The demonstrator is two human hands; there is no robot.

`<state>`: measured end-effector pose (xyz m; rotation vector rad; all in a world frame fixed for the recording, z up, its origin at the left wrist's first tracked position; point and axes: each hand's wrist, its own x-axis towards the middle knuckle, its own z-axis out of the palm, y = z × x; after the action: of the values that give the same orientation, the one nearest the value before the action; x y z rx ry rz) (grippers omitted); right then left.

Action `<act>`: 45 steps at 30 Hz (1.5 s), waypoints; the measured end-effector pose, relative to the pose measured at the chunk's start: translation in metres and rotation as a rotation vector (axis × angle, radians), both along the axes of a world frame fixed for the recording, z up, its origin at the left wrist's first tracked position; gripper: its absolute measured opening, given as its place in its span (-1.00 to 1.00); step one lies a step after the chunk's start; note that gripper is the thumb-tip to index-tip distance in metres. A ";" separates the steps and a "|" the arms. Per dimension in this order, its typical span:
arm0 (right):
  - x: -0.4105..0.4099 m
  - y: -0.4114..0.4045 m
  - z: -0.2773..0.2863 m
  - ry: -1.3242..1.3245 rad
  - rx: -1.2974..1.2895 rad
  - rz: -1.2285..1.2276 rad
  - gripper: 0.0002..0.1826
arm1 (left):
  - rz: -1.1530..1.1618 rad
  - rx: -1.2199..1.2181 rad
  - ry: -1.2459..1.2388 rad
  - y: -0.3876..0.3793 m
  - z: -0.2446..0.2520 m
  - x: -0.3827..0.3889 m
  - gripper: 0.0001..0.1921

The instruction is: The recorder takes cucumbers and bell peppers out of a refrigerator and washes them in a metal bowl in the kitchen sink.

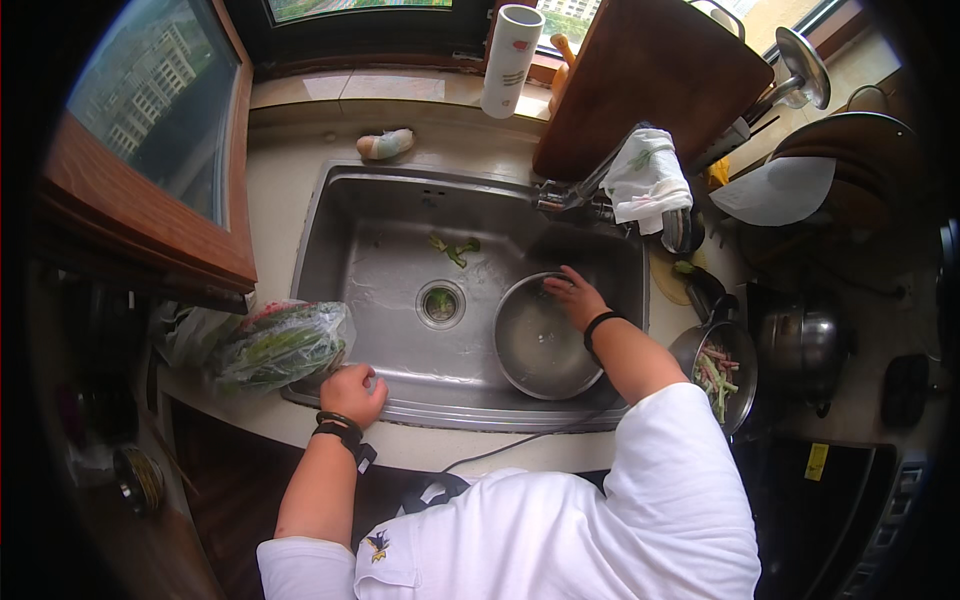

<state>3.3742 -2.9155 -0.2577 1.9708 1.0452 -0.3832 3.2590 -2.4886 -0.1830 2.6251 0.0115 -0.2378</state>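
Observation:
My right hand [576, 298] is at the far rim of a round metal bowl [525, 375], its fingertips lying across the edge. Cloudy water fills part of this bowl, which is in the right side of a stainless steel sink [390, 247]. My left hand [351, 394], loosely curled, is by the sink's front left rim. Nothing shows between its thumb and forefinger; its palm is hidden. Just beyond it, a clear plastic bag of green vegetables [289, 341] overlaps the sink's left edge. Green scraps [454, 249] lie on the sink floor behind the drain [441, 304], which holds more greens.
A faucet [570, 196] with a white cloth [649, 176] over it stands at the back right, before a large wooden cutting board [652, 82]. A pan of cut vegetables [742, 375] sits right of the sink. An open window sash [244, 187] juts in at left.

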 end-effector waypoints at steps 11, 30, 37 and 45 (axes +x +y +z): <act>-0.032 -0.026 -0.015 -0.194 0.710 -1.139 -0.69 | 0.019 0.020 0.018 -0.003 0.004 0.000 -0.80; -0.013 0.005 0.069 0.041 1.147 -1.036 -0.57 | -0.008 0.006 0.009 0.001 0.002 -0.002 -0.77; -0.011 0.061 0.107 0.099 1.135 -0.931 -0.63 | -0.017 -0.013 0.019 0.004 0.003 -0.002 -0.75; -0.055 0.112 0.144 -0.059 0.909 -0.549 -0.50 | -0.011 -0.028 -0.007 0.007 0.001 -0.005 -0.75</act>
<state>3.3197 -2.8032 -0.1135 3.0772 0.6555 -0.1258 3.2542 -2.4820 -0.1817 2.5986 -0.0084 -0.2304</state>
